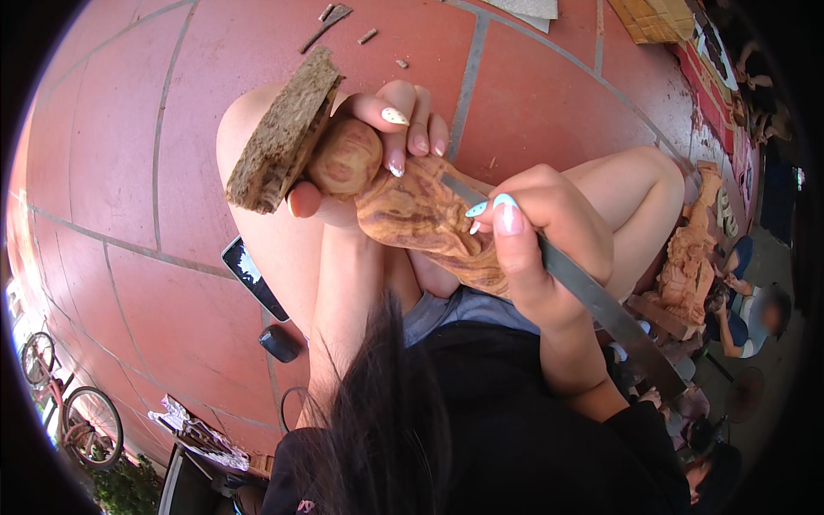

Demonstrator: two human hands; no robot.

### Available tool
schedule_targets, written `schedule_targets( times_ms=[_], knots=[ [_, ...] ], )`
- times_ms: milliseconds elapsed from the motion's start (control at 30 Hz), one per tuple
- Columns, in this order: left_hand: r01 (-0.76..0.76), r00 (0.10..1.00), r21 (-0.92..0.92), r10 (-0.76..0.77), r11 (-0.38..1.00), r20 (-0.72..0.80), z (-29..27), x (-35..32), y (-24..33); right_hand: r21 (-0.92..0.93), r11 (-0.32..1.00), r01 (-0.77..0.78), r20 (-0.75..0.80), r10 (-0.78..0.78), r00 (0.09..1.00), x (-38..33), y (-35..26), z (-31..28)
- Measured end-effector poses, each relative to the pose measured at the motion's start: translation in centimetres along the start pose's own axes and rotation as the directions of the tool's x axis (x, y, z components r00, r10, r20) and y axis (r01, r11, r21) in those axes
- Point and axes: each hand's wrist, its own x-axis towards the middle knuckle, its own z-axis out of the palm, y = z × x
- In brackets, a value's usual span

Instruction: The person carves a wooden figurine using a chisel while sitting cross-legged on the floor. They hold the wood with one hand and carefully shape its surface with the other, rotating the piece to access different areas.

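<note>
Left hand grips the rounded, brown carved wooden figure; right hand clenches a long flat metal chisel, its tip on the wood.

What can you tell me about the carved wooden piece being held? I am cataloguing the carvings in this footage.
The carved, brown, grained wooden piece looks like polished wood with swirling grain and a rounded knob at its upper left end. It lies slanted above the person's lap, running down to the right. The left hand grips the knob end along with a rough flat bark-like slab. The right hand presses a long flat metal blade against its carved surface.
</note>
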Motion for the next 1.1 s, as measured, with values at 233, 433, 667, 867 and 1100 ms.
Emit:
schedule_targets(
  times_ms=[233, 433, 667, 867, 1100],
  knots=[
    [-0.004, 1.000, 0.009, 0.004, 1.000, -0.001, 0.0, -0.1, 0.2, 0.076, 0.961, -0.266, 0.064, 0.262, 0.963, -0.7, -0.8, -0.8],
    [0.114, 0.990, 0.150, -0.100, 0.982, -0.099, 0.4, 0.0, 1.4, 0.313, 0.910, -0.271, -0.087, 0.312, 0.946, -0.5, -0.8, -0.6],
    [0.175, 0.971, 0.253, -0.124, 0.952, -0.205, 0.9, 0.0, 1.8, 0.296, 0.927, -0.229, -0.067, 0.259, 0.964, -1.5, 0.6, -1.7],
    [0.185, 0.957, 0.308, -0.100, 0.933, -0.272, 0.8, -0.2, 1.9, 0.086, 0.996, 0.003, 0.056, -0.008, 0.998, -1.6, 0.5, -2.0],
    [0.194, 0.932, 0.291, -0.083, 0.937, -0.354, 1.2, -0.3, 1.8, 0.006, 0.997, 0.071, 0.006, -0.071, 0.997, -1.4, 0.7, -1.1]
  ],
)
